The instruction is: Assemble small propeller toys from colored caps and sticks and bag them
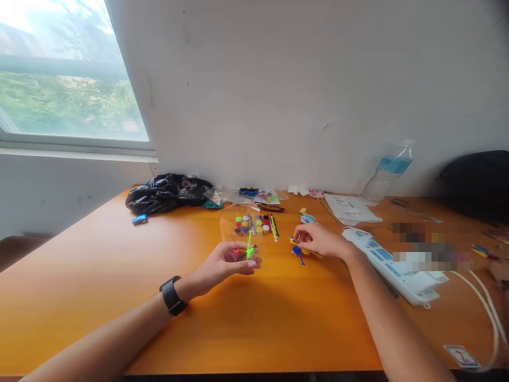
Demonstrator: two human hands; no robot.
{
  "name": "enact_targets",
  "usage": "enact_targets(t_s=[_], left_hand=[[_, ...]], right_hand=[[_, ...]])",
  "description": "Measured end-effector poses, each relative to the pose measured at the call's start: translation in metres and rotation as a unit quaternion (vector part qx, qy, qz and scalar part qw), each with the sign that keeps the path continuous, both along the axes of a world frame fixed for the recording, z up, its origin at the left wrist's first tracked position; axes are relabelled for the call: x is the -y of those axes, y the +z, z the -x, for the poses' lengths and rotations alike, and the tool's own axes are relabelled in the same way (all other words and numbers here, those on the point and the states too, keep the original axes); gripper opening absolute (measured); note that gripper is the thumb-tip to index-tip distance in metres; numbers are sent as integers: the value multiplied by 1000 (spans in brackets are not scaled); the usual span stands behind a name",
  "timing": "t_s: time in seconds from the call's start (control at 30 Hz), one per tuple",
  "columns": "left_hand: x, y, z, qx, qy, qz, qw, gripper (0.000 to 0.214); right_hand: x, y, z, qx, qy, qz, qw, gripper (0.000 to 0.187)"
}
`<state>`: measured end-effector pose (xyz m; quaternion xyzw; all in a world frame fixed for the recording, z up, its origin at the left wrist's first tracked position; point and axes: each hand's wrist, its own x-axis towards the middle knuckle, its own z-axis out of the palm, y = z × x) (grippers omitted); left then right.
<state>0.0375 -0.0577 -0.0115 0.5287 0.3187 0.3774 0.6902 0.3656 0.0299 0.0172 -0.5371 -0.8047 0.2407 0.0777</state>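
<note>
My left hand (225,261), with a black watch on the wrist, is curled round small plastic pieces above the table. A bright green piece (250,252) with a thin stalk stands up between the thumb and fingers, and a red piece (236,254) shows behind the thumb. A clear plastic bag (226,228) is by this hand, partly hidden. To the right, the fingers of my right hand (318,241) are pinched at a blue plastic piece (296,251) with thin arms. Yellow bits show beside and under those fingertips; their shape is partly covered.
Beyond my hands lie several coloured discs (259,229) and thin sticks (274,227). A black plastic bag (169,193) and a small blue packet (139,219) sit at the back left. On the right are a white power strip (382,260), its cable, and a clear bottle (382,180).
</note>
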Motion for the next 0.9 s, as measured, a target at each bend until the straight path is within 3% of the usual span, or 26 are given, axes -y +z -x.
enact_targets(t_s=[0.1,0.2,0.4,0.57,0.67,0.77,0.83,0.9], left_hand=[[2,-2,-3,-2,-15,-13,1000,42],[4,-10,-7,18,-22,20,999,55],[4,-19,-11,4,-16,9,1000,49],[3,-21,-12,15,-22,30,999,55],[4,-20,-12,-3,-19,22,1000,51],[4,-18,-13,-15,-19,8,1000,49],[4,-17,-13,-13,-18,3,1000,48],[5,-17,-13,-8,-15,2,1000,48]], right_hand=[[-1,-1,4,-8,-2,3,1000,21],[1,2,3,-4,1,11,1000,21],[8,8,1,-11,12,31,999,22],[9,18,-4,-98,-11,-48,994,28],[17,38,1,-222,-34,-112,968,34],[31,67,23,-376,-44,-153,913,37],[40,87,45,-425,-22,-173,888,36],[46,103,68,-431,9,-168,886,36]])
